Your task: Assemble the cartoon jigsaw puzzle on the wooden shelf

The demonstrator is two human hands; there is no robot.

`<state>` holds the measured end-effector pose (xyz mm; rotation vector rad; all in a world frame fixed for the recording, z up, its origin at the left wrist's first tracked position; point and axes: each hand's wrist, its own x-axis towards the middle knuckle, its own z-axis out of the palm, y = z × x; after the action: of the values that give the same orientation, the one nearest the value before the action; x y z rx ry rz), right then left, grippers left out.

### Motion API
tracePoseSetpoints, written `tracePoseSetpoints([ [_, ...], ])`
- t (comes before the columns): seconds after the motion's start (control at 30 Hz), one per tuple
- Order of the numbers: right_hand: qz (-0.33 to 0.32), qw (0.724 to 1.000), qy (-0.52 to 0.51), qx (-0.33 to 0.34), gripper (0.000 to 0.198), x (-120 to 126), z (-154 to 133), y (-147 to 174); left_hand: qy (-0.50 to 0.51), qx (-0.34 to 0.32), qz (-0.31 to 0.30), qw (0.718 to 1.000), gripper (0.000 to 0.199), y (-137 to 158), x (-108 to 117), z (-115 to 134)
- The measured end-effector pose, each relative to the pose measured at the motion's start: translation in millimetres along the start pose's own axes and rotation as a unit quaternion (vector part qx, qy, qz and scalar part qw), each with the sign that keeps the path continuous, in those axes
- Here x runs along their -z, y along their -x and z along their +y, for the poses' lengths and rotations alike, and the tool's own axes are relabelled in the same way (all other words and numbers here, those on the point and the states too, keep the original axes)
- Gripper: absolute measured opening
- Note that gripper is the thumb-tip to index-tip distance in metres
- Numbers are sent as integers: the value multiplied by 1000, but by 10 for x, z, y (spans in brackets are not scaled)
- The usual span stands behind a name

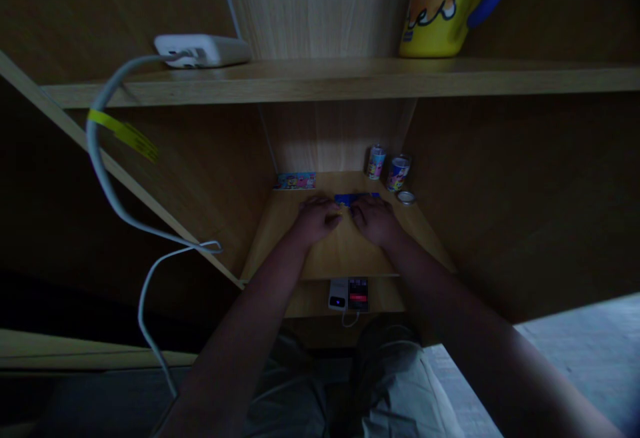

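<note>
On the wooden lower shelf (320, 251) lies a flat blue piece with a printed pattern (370, 195), partly hidden by both hands. My left hand (319, 217) rests at its left end, fingers stretched forward and thumb apart. My right hand (375, 218) covers the right part, fingers bent down and close together; whatever is under the fingertips is hidden. A small yellowish bit (341, 211) shows between the hands. Behind, to the left, lies a colourful printed card (296, 181). Two printed cans (376, 162) stand at the back right, with a round lid (406, 197) in front.
An upper shelf (320, 81) crosses above my hands, bearing a white charger-like box (210, 50) and a yellow mug (440, 11). A white cable (107, 178) hangs at the left. Below sit a power bank (338, 295) and a phone (358, 295).
</note>
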<state>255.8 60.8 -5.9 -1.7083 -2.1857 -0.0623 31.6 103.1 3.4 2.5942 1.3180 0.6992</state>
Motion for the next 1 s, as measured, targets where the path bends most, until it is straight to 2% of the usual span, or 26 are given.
tracePoseSetpoints([
  [0.37, 0, 1000, -11, 2, 39, 82, -46, 24, 35, -6, 5, 999, 6, 64, 122, 9],
  [0.63, -2, 1000, -17, 3, 39, 60, -23, 12, 36, 16, 18, 999, 14, 67, 99, -50],
  [0.83, 10, 999, -30, 3, 39, 37, -13, 24, 70, 15, 13, 997, 11, 43, 61, -78],
  [1.0, 15, 999, -33, 0, 40, 16, -3, 21, 50, 28, 24, 998, 9, 36, 74, -66],
])
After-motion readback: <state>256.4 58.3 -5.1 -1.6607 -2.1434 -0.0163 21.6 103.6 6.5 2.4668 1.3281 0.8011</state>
